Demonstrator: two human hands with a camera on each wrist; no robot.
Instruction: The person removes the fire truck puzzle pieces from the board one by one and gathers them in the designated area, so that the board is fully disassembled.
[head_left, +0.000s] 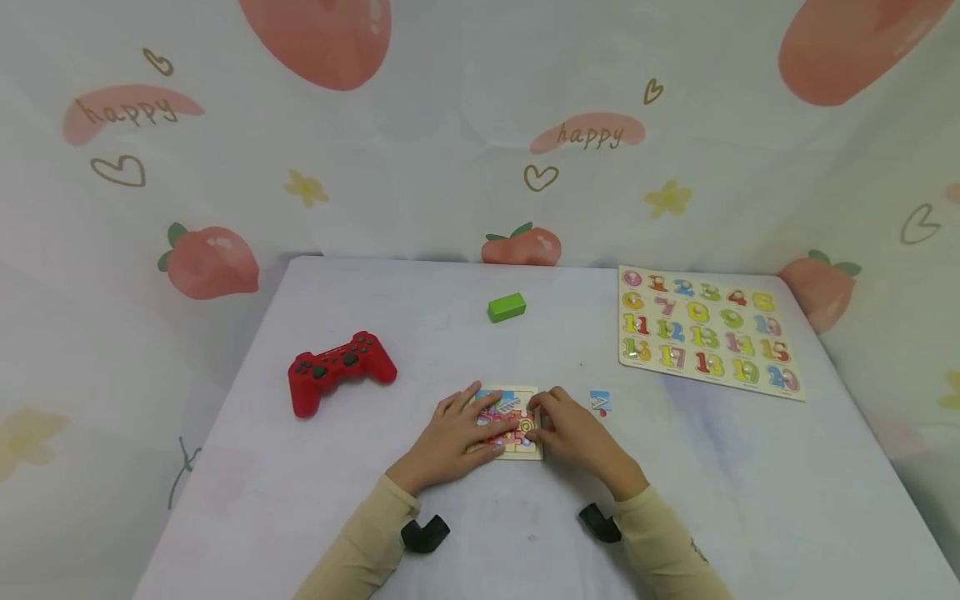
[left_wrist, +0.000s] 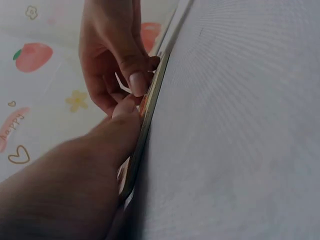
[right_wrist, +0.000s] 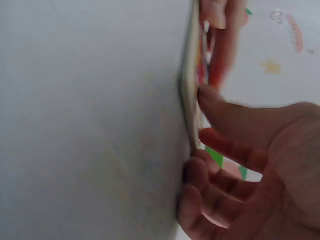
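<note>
A small jigsaw puzzle board (head_left: 528, 455) with a pale frame and colourful pieces lies in front of me. My left hand (head_left: 453, 435) rests across its left side, fingers spread over the picture and hiding much of it. From the right edge my right hand (head_left: 581, 432) reaches in with curled fingers; its thumb (right_wrist: 212, 100) and index finger straddle a puzzle piece (head_left: 527, 425) with a yellow spiral. In the right wrist view its other fingers bend around the board's edge. A loose blue puzzle piece (head_left: 600, 402) with white and red marks lies just beyond the right hand.
At the left lies a red game controller (head_left: 341, 371). A green block (head_left: 507, 307) sits farther back, near the middle. The number puzzle board (head_left: 712, 333) occupies the back right of the white table (head_left: 247, 517). Behind it hangs a peach-patterned cloth (head_left: 427, 167).
</note>
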